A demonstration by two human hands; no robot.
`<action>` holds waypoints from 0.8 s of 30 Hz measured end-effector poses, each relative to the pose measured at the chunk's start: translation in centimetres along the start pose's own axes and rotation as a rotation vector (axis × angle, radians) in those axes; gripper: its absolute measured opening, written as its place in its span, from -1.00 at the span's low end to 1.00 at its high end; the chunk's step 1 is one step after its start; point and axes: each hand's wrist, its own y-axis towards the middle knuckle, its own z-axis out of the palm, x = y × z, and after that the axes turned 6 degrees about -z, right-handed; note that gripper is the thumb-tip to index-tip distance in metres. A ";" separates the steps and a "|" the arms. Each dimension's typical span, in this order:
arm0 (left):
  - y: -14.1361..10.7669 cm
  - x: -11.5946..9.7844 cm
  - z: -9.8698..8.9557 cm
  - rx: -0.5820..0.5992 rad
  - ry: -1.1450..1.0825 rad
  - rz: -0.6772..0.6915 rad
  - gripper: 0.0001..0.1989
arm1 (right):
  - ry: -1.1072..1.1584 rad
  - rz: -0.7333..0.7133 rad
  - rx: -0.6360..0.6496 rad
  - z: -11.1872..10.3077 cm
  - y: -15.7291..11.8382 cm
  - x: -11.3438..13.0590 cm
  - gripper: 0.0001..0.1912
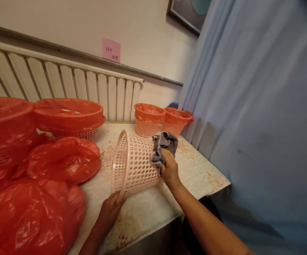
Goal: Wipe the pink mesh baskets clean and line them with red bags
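Note:
A pale pink basket [141, 161] with a perforated wall lies tilted on its side above the table, its open mouth facing left. My left hand [113, 207] grips the rim at its lower edge, thumb and fingers closed on it. With my right hand [170, 170] I hold a crumpled grey cloth [166, 145] against the basket's base end, on the right. The fingers of that hand are wrapped into the cloth and partly hidden by it.
Baskets lined with red bags stand at the back left [68, 120] and back right [148, 115], [177, 118] marks another basket there. Red plastic bags [36, 216] heap on the left of the flowered table [203, 173]. A blue curtain [262, 124] hangs at right.

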 end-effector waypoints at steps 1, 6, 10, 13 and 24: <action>0.0 0.0 0.0 -0.010 0.005 0.006 -0.59 | -0.017 0.051 -0.029 -0.5 -0.3 -1.1 -0.44; -0.1 -0.8 0.2 0.033 0.064 0.024 -0.64 | -0.094 0.229 -0.121 -2.2 -2.1 -3.9 -0.49; -0.4 -1.8 0.3 0.112 0.041 0.014 -0.67 | -0.074 0.243 -0.134 -1.6 -3.4 -2.5 -0.42; -0.5 -2.0 0.4 0.121 0.008 0.019 -0.68 | -0.019 0.166 -0.112 -0.6 -3.6 0.7 -0.36; -1.0 -1.4 0.1 0.071 -0.048 -0.020 -0.62 | 0.061 -0.236 0.185 0.6 -0.3 9.6 -0.29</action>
